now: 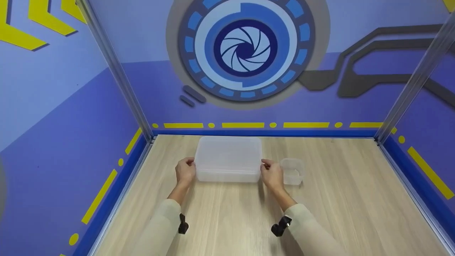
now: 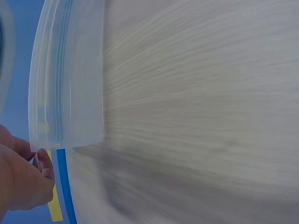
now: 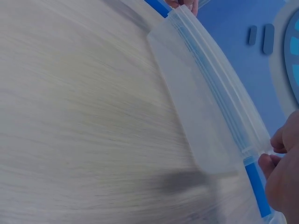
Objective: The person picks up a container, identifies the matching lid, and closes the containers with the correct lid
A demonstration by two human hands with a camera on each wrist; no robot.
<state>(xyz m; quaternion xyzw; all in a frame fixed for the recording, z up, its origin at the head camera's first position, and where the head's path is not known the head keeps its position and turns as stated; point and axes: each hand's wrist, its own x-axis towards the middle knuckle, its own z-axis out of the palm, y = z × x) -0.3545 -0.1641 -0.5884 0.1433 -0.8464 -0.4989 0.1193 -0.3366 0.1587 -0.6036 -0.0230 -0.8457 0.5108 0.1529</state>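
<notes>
A large rectangular box (image 1: 228, 177) of translucent plastic lies on the table, its frosted lid (image 1: 228, 153) on top. At the box's left end my left hand (image 1: 185, 171) pinches the lid's edge between thumb and fingers; the left wrist view shows those fingers (image 2: 44, 163) right at the rim's corner. Opposite it, my right hand (image 1: 273, 174) pinches the lid's edge at the right end, with the thumb and a finger close together in the right wrist view. Beside the right hand stands a small clear square container (image 1: 293, 163), partly overlapped by that hand.
The wood-grain table (image 1: 227, 217) is bounded by blue and purple printed panels (image 1: 142, 85) at the back and sides. Metal corner posts (image 1: 117, 71) rise at the back. A black wrist camera (image 1: 183, 224) sits at each sleeve.
</notes>
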